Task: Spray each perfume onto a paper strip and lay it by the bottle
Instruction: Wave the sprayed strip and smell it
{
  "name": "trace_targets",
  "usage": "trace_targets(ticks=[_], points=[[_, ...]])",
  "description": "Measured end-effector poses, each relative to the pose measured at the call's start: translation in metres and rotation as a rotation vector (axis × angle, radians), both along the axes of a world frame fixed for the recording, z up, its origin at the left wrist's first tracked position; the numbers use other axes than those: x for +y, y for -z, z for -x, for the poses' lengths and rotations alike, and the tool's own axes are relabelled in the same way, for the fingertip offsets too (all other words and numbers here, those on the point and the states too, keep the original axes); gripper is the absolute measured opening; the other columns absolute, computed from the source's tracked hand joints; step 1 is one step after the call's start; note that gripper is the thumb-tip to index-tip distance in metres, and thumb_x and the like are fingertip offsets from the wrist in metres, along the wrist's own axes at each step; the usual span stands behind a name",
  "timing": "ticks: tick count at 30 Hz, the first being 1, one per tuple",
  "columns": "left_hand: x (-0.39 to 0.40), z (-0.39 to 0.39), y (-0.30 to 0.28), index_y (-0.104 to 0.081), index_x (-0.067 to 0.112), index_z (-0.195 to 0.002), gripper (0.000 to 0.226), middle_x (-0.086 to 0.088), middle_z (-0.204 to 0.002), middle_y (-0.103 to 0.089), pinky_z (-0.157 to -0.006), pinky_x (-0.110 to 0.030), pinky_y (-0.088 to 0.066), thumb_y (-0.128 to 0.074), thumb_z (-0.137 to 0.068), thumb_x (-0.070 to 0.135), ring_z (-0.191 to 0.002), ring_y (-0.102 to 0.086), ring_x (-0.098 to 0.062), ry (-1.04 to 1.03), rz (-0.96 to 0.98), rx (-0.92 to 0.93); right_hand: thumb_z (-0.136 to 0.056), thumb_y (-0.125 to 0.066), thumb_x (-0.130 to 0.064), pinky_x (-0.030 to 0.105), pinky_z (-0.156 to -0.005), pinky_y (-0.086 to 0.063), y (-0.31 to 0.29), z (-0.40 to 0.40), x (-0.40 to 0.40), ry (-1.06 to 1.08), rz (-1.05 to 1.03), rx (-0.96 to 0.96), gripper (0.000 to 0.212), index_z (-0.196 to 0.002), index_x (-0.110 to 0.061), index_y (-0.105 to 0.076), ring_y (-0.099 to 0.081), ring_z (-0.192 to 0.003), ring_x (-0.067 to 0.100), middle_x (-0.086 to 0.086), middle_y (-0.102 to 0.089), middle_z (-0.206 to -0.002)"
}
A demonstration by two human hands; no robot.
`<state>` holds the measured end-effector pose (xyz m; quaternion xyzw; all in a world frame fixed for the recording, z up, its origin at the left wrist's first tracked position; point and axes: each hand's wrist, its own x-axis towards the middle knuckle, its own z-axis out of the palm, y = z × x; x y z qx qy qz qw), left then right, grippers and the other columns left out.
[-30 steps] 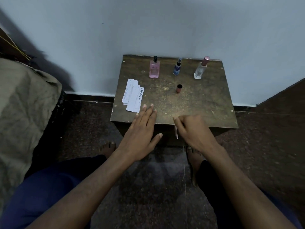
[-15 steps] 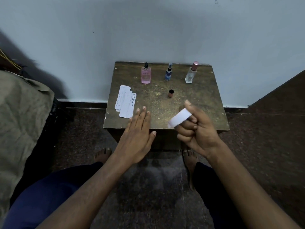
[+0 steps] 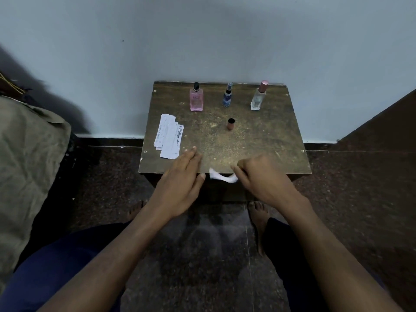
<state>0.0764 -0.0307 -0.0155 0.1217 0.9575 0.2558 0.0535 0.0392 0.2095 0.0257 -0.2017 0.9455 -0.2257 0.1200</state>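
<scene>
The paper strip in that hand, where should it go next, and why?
Probably up toward the blue bottle. The right hand pinches a strip at the table's near edge. That bottle's nozzle looks bare, and a loose cap stands before it, so it seems ready to spray. No strip lies by any bottle yet. The left hand rests flat and could lift the bottle.

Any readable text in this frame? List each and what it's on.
"t Roller": top paper strip of the stack, cut off at its edges.
Small print on the strips beneath: too small to read.
Label on the pink bottle: blurred, unreadable.
Blue bottle and clear bottle: no legible text.
</scene>
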Motion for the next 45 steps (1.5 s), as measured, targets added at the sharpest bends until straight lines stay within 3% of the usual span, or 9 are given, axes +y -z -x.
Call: trace_targets(ticks=[4, 8, 12, 20, 23, 28, 34, 39, 45], points=[[-0.008, 0.01, -0.017, -0.072, 0.02, -0.135, 0.029, 0.006, -0.131, -0.074, -0.108, -0.035, -0.048, -0.058, -0.111, 0.026, -0.126, -0.063, -0.016, -0.17, -0.365, 0.087, -0.112, -0.054, -0.032, 0.016, -0.055, -0.03, 0.007, -0.005, -0.009, -0.005, 0.315, 0.041, 0.055, -0.059, -0.037, -0.044, -0.046, -0.049, 0.007, -0.013, -0.047, -0.053], [0.0, 0.009, -0.026, -0.081, 0.029, -0.119, 0.018, 0.017, -0.113, -0.077, -0.099, -0.031, -0.052, -0.07, -0.104, 0.031, -0.113, -0.067, -0.007, -0.094, -0.473, 0.081, -0.112, -0.048, -0.044, 0.026, -0.053, -0.03, 0.014, -0.006, -0.016, -0.068, 0.233, 0.031, 0.048, -0.065, -0.035, -0.044, -0.045, -0.05, 0.012, -0.01, -0.041, -0.052], [0.005, 0.006, -0.025, -0.083, 0.026, -0.116, 0.018, 0.019, -0.106, -0.08, -0.089, -0.013, -0.052, -0.077, -0.099, 0.032, -0.105, -0.071, 0.004, 0.01, -0.506, 0.016, -0.112, -0.048, -0.044, 0.024, -0.053, -0.03, 0.016, -0.007, -0.014, -0.079, 0.283, -0.015, 0.041, -0.072, -0.039, -0.055, -0.05, -0.053, 0.01, -0.015, -0.053, -0.059], [0.004, 0.005, -0.019, -0.084, 0.03, -0.1, 0.007, 0.017, -0.089, -0.08, -0.083, -0.025, -0.058, -0.083, -0.094, 0.032, -0.09, -0.075, 0.0, 0.017, -0.49, -0.092, -0.112, -0.049, -0.046, 0.021, -0.056, -0.036, 0.014, -0.008, -0.019, -0.051, 0.376, -0.062, 0.04, -0.075, -0.045, -0.063, -0.053, -0.054, 0.006, -0.018, -0.058, -0.061], [0.005, 0.008, -0.016, -0.083, 0.029, -0.098, 0.012, 0.013, -0.089, -0.082, -0.085, -0.038, -0.061, -0.083, -0.093, 0.04, -0.091, -0.077, -0.003, -0.075, -0.604, -0.173, -0.108, -0.051, -0.057, 0.037, -0.059, -0.048, 0.012, -0.008, -0.021, 0.026, 0.467, -0.087, 0.038, -0.078, -0.037, -0.063, -0.06, -0.06, 0.009, -0.008, -0.065, -0.069], [0.006, 0.01, -0.012, -0.081, 0.027, -0.096, 0.015, -0.001, -0.088, -0.082, -0.085, -0.037, -0.059, -0.084, -0.087, 0.039, -0.085, -0.078, -0.011, -0.253, -0.892, -0.242, -0.098, -0.07, -0.053, 0.047, -0.065, -0.056, 0.006, -0.008, -0.023, 0.031, 0.513, -0.141, 0.032, -0.094, -0.021, -0.067, -0.067, -0.068, 0.022, 0.001, -0.066, -0.093], [0.008, 0.011, -0.012, -0.079, 0.013, -0.099, 0.008, -0.018, -0.097, -0.079, -0.085, -0.031, -0.053, -0.082, -0.094, 0.018, -0.087, -0.07, -0.015, -0.292, -1.019, -0.289, -0.096, -0.08, -0.025, 0.041, -0.055, -0.053, 0.01, -0.01, -0.024, 0.037, 0.507, -0.216, 0.013, -0.09, -0.018, -0.071, -0.068, -0.056, 0.025, -0.018, -0.07, -0.077], [0.006, 0.013, -0.013, -0.077, 0.022, -0.1, 0.011, -0.002, -0.091, -0.081, -0.08, -0.021, -0.057, -0.082, -0.094, 0.014, -0.086, -0.075, -0.01, -0.313, -1.049, -0.32, -0.095, -0.08, -0.017, 0.038, -0.053, -0.049, 0.01, -0.01, -0.025, 0.035, 0.523, -0.279, 0.013, -0.088, -0.021, -0.069, -0.067, -0.058, 0.038, -0.004, -0.072, -0.081], [0.001, 0.013, -0.013, -0.08, 0.022, -0.104, 0.017, -0.005, -0.098, -0.081, -0.097, -0.045, -0.06, -0.079, -0.091, 0.034, -0.095, -0.076, -0.021, -0.3, -0.975, -0.245, -0.096, -0.08, -0.018, 0.022, -0.054, -0.048, 0.013, -0.006, -0.019, 0.029, 0.484, -0.359, 0.011, -0.09, -0.023, -0.071, -0.064, -0.056, 0.011, -0.004, -0.075, -0.076]])
